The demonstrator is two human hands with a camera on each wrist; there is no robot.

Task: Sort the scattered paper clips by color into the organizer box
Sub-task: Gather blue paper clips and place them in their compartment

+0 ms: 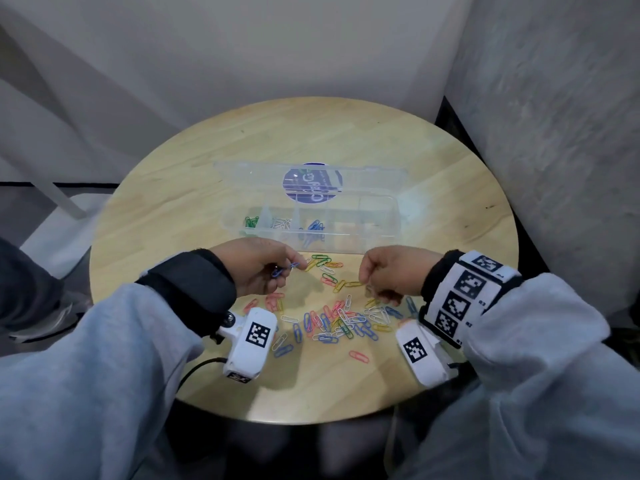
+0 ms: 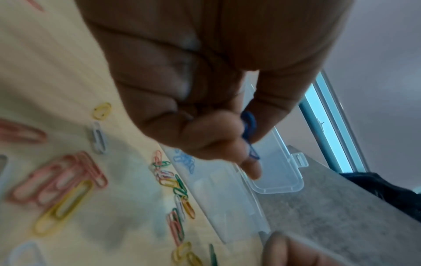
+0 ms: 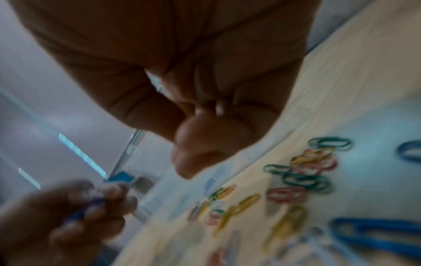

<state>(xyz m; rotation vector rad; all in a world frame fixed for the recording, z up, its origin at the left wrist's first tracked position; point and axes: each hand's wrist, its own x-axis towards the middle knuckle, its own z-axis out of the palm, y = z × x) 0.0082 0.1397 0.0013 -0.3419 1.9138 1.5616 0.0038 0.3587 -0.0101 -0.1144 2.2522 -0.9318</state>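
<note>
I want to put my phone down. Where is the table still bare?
Bare wood lies behind the open box, to its left and right up to the table edge, and near the front rim. Crowded: the paper clips between the hands and the box.

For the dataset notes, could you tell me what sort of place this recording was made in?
Probably a plain indoor corner set up for recording, not a workshop: a small round wooden table stands against bare pale walls, and it holds only a clear organizer box and scattered paper clips.
</note>
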